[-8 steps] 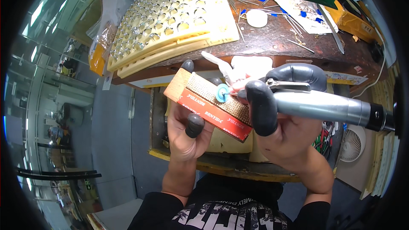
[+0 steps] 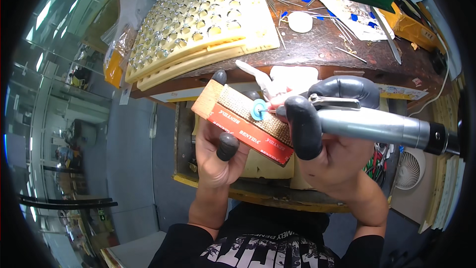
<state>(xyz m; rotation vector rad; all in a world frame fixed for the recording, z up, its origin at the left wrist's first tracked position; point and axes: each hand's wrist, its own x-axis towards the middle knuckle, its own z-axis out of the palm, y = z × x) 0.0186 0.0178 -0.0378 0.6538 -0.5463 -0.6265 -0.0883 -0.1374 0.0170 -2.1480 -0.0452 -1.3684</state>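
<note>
Left hand: we see our left hand (image 2: 218, 156) wrapped around a long flat block (image 2: 243, 123), thumb pressed on its near red edge and fingertips curled over the far edge; the fingertips wear dark rubber caps.
Block: it has a wooden end, a red side with lettering and a rough brownish top face; it lies slanted across our left palm, running from the upper left down toward our right hand.
Right hand: our right hand (image 2: 337, 156) is closed around a grey metal rotary tool (image 2: 377, 126), with capped thumb and forefinger pinching it near the front.
Rotary tool: its barrel runs out to the right of our right hand, ending in a black collar; a thin shaft points left from our fingers.
Disc: a small light-blue disc (image 2: 258, 109) sits on the shaft's tip, touching the rough top of the block, just left of our right thumb.
Beyond the hands: a brown workbench (image 2: 322, 49) carries a cream tray (image 2: 198, 25) full of small round pockets above our left hand, and a white round lid (image 2: 300, 22) above our right.
Far right: a small white fan (image 2: 410, 169) sits below the tool's barrel.
</note>
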